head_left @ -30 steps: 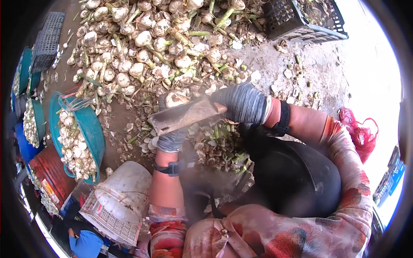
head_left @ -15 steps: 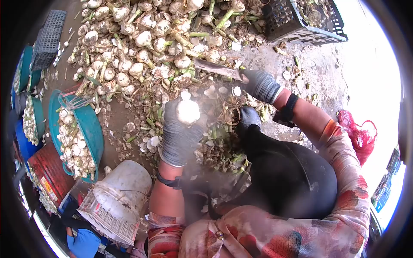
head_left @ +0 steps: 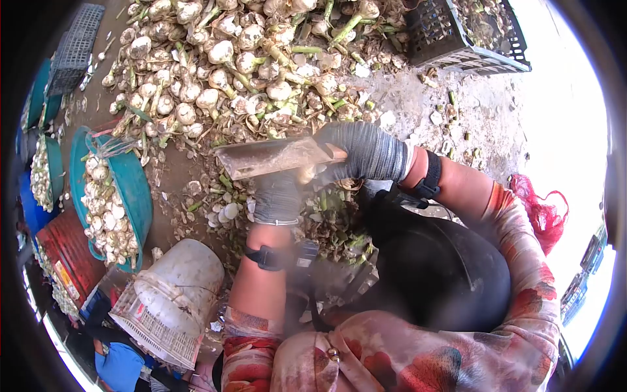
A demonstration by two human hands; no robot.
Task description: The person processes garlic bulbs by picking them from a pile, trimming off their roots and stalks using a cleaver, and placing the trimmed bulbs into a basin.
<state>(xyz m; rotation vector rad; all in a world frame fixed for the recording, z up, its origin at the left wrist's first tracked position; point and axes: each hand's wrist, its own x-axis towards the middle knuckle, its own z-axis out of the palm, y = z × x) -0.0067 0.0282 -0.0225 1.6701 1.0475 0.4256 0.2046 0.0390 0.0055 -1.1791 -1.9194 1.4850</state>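
Note:
A wide flat blade (head_left: 268, 158) with a short wooden handle is in my right hand (head_left: 366, 151), which wears a grey striped glove and is closed on the handle. Behind and below the blade is my left hand (head_left: 277, 196), gloved too, closed round a garlic bulb (head_left: 305, 174) that shows only in part beside the blade. The blade hides most of the bulb and the left fingers. Beyond both hands lies a large heap of garlic bulbs with stalks (head_left: 215, 78).
A teal basin (head_left: 134, 189) of garlic, a white bucket (head_left: 186, 274) and a red tub (head_left: 68, 255) stand at left. A black crate (head_left: 470, 52) is at upper right, a red mesh bag (head_left: 545, 215) at right. A person in blue (head_left: 121, 366) is at lower left.
Half a second ago the blade was held away to the upper right and the bulb showed in full. Now my right hand has brought the blade back over my left hand.

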